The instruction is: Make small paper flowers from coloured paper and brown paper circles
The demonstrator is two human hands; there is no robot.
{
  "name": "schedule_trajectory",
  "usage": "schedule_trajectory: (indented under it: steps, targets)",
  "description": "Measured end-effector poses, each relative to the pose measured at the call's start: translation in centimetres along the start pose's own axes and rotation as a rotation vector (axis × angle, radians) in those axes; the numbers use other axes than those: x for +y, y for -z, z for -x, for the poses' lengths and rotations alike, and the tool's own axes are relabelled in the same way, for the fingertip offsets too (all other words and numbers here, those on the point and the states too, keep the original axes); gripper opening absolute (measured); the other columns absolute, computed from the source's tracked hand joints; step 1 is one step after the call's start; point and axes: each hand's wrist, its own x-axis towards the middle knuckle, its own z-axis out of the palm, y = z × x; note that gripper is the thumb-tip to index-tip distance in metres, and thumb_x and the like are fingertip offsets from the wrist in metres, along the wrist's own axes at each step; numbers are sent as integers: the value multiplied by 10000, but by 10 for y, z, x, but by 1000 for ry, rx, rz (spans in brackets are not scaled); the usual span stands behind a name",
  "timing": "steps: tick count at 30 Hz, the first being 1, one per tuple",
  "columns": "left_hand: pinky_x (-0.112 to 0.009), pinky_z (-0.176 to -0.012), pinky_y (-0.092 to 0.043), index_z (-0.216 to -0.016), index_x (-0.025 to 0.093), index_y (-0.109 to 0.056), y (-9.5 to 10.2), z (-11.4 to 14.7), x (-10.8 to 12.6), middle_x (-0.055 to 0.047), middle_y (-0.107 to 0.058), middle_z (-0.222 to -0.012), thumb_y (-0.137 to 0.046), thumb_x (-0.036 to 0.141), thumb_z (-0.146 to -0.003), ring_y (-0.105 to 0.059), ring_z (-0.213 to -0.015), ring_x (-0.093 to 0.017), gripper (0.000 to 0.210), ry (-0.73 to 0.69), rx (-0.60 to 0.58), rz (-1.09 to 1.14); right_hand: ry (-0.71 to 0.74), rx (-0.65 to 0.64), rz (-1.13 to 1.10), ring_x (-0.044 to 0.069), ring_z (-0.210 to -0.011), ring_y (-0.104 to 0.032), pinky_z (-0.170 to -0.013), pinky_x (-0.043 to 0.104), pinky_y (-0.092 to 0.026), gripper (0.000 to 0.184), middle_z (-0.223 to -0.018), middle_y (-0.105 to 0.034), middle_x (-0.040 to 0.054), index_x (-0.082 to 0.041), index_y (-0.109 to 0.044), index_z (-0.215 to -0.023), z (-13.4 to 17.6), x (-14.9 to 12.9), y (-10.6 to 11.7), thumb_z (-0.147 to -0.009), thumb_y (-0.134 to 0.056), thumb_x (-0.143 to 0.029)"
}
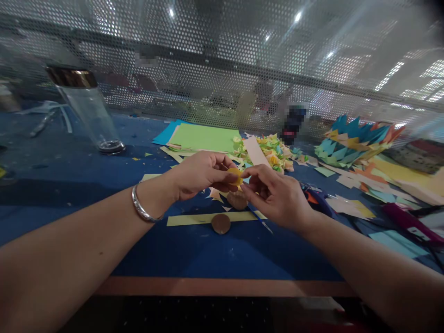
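Note:
Between my two hands is a small piece of yellow paper [235, 175], partly hidden by the fingers. My left hand [201, 175] pinches it between thumb and fingers. From the other side, the thumb and forefinger of my right hand [277, 194] close at its edge. Below them, a pale yellow paper strip [190, 219] lies across the table with a brown disc [221, 224] on it. A second brown disc [237, 200] sits just under the fingers. A thin blue pen-like stick [262, 221] lies by my right hand.
Green paper sheets [208, 136] and a pile of small folded paper pieces [274, 152] lie behind the hands. A clear bottle [92, 111] stands at the left. On the right are a folded-paper bowl [354, 141], paper scraps and a purple tool [409, 224]. A perforated metal screen [208, 69] borders the back.

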Motion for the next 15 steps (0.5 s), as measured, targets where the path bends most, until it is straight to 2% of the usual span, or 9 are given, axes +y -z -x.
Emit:
schedule_trajectory:
  steps: [4, 8, 12, 15]
  targets:
    - [-225, -673, -521, -848, 135, -671, 0, -1, -1, -29, -709, -773, -752, 221, -809, -695, -742, -125, 125, 28, 15, 26, 32, 31, -8, 125, -630, -574, -594, 264, -413, 122, -797, -665, 23, -209, -617, -980, -3, 2, -3, -948, -561, -312]
    - [-258, -721, -551, -826, 136, -687, -3, -2, -2, -40, -731, -798, -721, 295, -844, -707, -747, -133, 164, 59, 10, 62, -66, 31, -149, 114, -589, -537, -568, 251, -423, 88, -711, -619, 0, -207, -606, -913, -5, 5, -5, -923, -576, -289]
    - [-262, -746, -560, -824, 139, -704, -5, -2, -1, -38, -736, -817, -748, 333, -818, -699, -755, -134, 200, -14, -20, 40, -155, 40, -257, 109, -592, -526, -556, 242, -420, 50, -703, -605, -8, -202, -600, -904, -7, 6, -5, -908, -576, -245]
    - [-236, -732, -551, -909, 133, -721, -6, -3, -2, -34, -739, -827, -813, 265, -749, -685, -759, -126, 226, -64, -6, -33, -190, 61, -278, 102, -578, -518, -544, 239, -408, 55, -681, -587, -18, -196, -595, -874, -7, 7, -4, -905, -587, -241]
